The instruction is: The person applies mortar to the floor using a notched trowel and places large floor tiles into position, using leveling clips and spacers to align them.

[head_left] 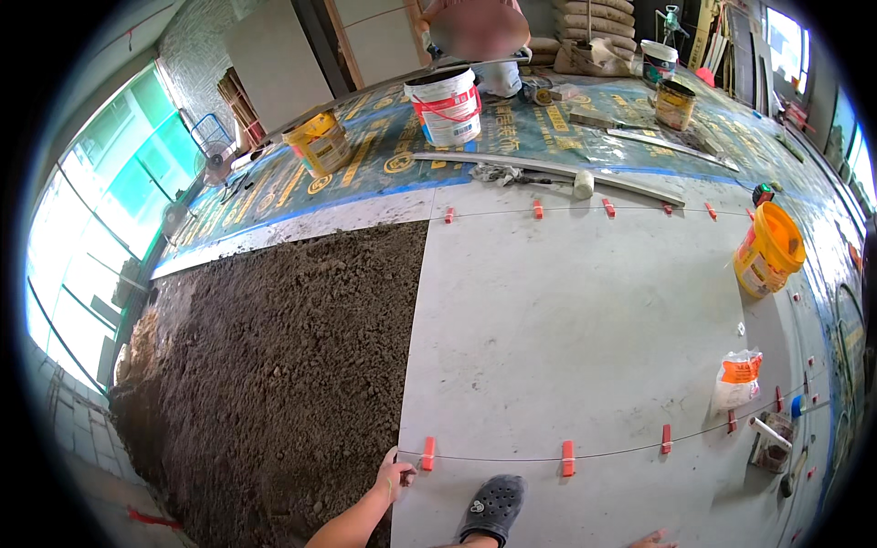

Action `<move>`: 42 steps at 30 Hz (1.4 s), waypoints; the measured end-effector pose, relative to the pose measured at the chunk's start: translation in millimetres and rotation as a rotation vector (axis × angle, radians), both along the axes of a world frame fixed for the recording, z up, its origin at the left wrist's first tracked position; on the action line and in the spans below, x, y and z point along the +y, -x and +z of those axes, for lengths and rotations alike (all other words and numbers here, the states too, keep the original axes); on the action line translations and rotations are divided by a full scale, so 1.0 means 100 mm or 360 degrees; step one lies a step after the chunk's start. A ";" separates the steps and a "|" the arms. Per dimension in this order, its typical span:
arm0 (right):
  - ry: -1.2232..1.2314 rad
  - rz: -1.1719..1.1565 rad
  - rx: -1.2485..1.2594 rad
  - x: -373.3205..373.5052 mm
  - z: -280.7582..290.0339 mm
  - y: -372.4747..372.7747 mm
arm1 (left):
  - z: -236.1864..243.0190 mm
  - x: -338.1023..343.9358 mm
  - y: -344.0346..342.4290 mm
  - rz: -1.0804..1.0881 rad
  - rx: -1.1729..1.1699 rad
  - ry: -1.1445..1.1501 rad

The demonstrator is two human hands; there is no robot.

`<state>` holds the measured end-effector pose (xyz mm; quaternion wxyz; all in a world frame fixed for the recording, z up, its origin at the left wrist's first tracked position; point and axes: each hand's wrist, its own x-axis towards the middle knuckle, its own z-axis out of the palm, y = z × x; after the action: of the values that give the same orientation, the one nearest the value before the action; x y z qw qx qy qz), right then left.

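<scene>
My left hand [393, 477] is at the left edge of a large light-grey floor tile [566, 338], where the tile meets a bed of dark, crumbly mortar [292, 365]. Its fingers are curled, and what they grip is hidden. Just beside it, a red tile-levelling wedge [428, 454] sits on the joint line. Only the fingertips of my right hand [653, 540] show at the bottom edge; they look stretched out over the tile. Between the hands, my foot in a dark grey clog [494, 508] stands on the tile.
Beyond the tile, a person holds a long bar [475, 64] behind a white bucket [445, 108]. Yellow buckets stand left [317, 144] and right [769, 248]. A long metal straightedge [548, 173] and white-headed mallet [583, 184] lie at the far edge; a plastic bag [736, 379] lies right.
</scene>
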<state>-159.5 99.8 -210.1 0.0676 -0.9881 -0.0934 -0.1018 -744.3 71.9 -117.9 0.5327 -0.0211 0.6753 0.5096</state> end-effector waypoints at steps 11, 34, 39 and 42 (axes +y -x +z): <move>0.0019 0.0023 -0.0020 0.01 -0.05 -0.05 | 0.01 0.01 -0.01 -0.0058 0.0030 0.0042; 0.0065 0.0086 -0.0038 0.08 -0.03 0.00 | 0.07 0.04 -0.12 -0.0174 0.0357 0.0151; 0.0080 0.0120 -0.0047 0.07 0.03 0.02 | 0.06 0.04 -0.10 -0.0187 0.0319 0.0115; 0.0087 0.0145 -0.0055 0.04 0.02 -0.02 | 0.06 0.04 -0.13 -0.0160 0.0343 0.0134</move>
<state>-157.9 104.3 -207.8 0.0435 -0.9824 -0.1421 -0.1131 -731.7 75.4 -111.5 0.4805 0.0455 0.7497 0.4528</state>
